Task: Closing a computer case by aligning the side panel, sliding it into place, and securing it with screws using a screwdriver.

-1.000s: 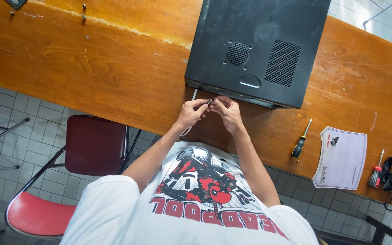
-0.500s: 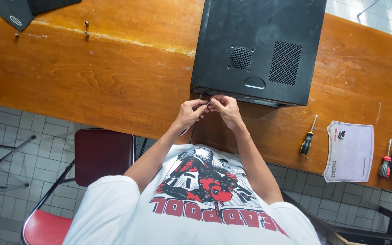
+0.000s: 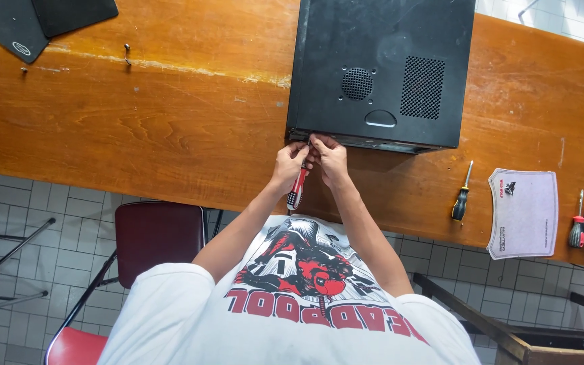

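The left hand (image 3: 288, 161) closes its fingers around a red-and-black-handled screwdriver (image 3: 297, 188), its tip at the near edge of the black metal computer case (image 3: 380, 67). The right hand (image 3: 330, 157) pinches at that same edge beside it, on the orange wooden worktop (image 3: 157, 122). A second black-handled screwdriver (image 3: 461, 196) lies well apart, beside a pale mat (image 3: 523, 213).

hands (image 3: 311, 162) at black computer case (image 3: 381, 67), red screwdriver (image 3: 297, 189)

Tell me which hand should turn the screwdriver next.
Left, probably: the left hand grips the red-handled screwdriver at the black computer case's near edge; the right hand only rests beside it.
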